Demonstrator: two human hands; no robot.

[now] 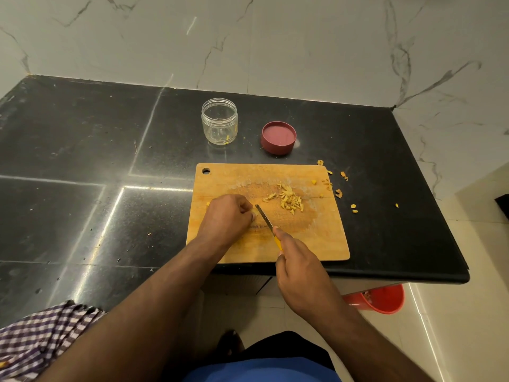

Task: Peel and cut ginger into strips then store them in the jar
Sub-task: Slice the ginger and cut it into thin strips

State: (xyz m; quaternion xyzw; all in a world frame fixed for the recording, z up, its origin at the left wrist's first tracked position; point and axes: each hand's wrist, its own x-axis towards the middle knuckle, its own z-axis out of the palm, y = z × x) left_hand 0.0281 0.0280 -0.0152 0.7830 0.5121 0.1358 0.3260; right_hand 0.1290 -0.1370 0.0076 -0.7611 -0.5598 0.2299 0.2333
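Nearest, a checked cloth (41, 334) cut off at the lower left; a red bin (381, 299) on the floor, half hidden under the black surface (82, 161), whose near edge the wooden cutting board (316, 244) almost meets. On the board, the right hand (298, 274) grips a yellow-handled knife (265, 220); the left hand (227, 216) curls its fingers on a ginger piece (254, 214), mostly hidden; pale ginger strips (289, 201) heaped mid-board; peel scraps (338, 193) off its right edge. Beyond, open room left; clear jar (219, 121) upright, lid (278, 137) beside it, inverted.
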